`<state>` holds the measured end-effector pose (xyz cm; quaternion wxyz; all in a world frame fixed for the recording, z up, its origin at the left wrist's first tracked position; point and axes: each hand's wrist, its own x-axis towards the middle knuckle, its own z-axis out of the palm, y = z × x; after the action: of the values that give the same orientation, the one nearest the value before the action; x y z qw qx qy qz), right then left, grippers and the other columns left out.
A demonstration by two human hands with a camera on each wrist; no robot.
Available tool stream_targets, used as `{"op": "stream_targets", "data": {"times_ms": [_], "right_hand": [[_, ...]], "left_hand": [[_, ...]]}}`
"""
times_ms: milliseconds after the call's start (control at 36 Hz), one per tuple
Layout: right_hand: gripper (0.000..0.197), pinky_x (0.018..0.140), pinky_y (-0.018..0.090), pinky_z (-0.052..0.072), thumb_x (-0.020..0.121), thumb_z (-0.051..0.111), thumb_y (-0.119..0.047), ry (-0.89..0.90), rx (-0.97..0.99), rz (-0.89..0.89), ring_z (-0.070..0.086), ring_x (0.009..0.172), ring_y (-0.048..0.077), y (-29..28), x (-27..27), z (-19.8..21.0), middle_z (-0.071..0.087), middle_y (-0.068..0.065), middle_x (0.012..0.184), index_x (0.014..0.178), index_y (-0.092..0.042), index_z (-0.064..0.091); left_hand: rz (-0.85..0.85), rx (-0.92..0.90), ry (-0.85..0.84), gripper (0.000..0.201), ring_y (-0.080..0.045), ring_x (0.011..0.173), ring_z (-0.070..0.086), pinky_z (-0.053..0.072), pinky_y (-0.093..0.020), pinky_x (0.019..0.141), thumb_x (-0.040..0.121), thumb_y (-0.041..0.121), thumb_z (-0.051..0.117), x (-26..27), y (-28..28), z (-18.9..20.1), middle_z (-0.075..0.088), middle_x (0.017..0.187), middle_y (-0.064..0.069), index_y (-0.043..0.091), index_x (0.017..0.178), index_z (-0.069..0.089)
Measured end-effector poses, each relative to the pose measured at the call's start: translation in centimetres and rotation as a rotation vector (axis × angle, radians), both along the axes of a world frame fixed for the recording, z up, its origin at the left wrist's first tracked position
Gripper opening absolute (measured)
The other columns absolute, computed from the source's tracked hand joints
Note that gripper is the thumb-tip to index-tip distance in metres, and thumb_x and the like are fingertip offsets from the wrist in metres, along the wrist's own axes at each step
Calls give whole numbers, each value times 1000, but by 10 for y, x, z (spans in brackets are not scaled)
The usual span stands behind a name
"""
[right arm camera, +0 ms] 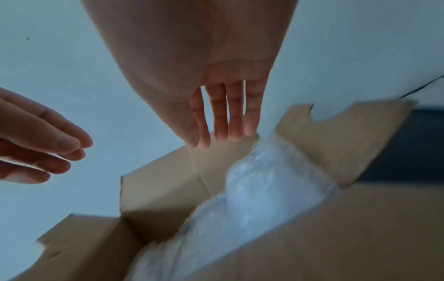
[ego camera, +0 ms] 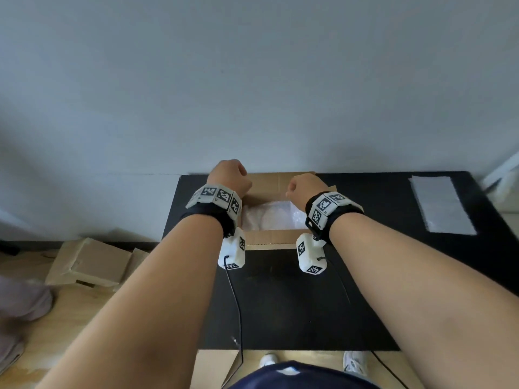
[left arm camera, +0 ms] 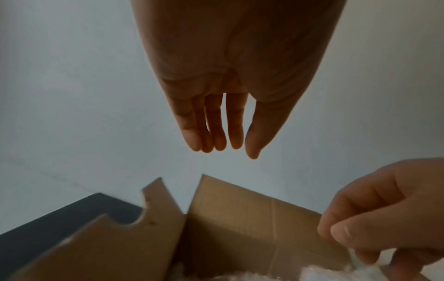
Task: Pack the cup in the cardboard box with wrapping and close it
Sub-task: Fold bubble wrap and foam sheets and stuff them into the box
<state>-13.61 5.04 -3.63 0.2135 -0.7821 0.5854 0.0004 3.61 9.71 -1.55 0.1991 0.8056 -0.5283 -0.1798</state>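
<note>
An open cardboard box (ego camera: 269,238) stands at the far edge of the black table, against the wall. Bubble wrap (ego camera: 269,214) fills its inside; the cup itself is hidden under it. All flaps stand up: the back flap (left arm camera: 252,218) and notched side flaps (right arm camera: 348,142). My left hand (ego camera: 229,175) hovers over the box's left side, fingers (left arm camera: 216,133) straight and empty. My right hand (ego camera: 304,189) hangs over the right side, its fingers (right arm camera: 236,123) loosely extended just above the wrap (right arm camera: 264,190). I see nothing held in it.
A spare sheet of bubble wrap (ego camera: 442,204) lies on the black table (ego camera: 280,304) at the far right. Flattened cardboard boxes (ego camera: 87,262) lie on the wooden floor to the left. The wall rises directly behind the box.
</note>
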Motion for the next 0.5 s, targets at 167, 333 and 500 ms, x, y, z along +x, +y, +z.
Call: {"op": "stream_targets", "data": {"times_ms": [167, 333, 500], "right_hand": [[26, 88, 35, 54, 95, 48, -14, -13, -16, -71, 65, 101, 28, -15, -64, 8, 70, 10, 109, 108, -6, 69], [25, 90, 37, 53, 94, 52, -19, 1, -47, -169, 64, 102, 27, -32, -139, 7, 69, 9, 110, 107, -8, 70], [25, 85, 35, 54, 90, 52, -17, 26, -18, -279, 64, 101, 28, -52, -213, -1, 69, 8, 110, 104, -10, 71]], "left_hand": [[-138, 19, -139, 33, -25, 111, 57, 44, -29, 87, 85, 10, 56, -57, -28, 8, 58, 124, -7, 13, 117, 62], [-260, 49, -189, 34, -27, 115, 54, 45, -31, 92, 88, 9, 53, -129, -57, 9, 54, 125, -10, 11, 121, 60], [-363, 104, -219, 32, -30, 111, 55, 46, -33, 89, 87, 8, 52, -203, -88, 1, 53, 121, -13, 7, 118, 61]]}}
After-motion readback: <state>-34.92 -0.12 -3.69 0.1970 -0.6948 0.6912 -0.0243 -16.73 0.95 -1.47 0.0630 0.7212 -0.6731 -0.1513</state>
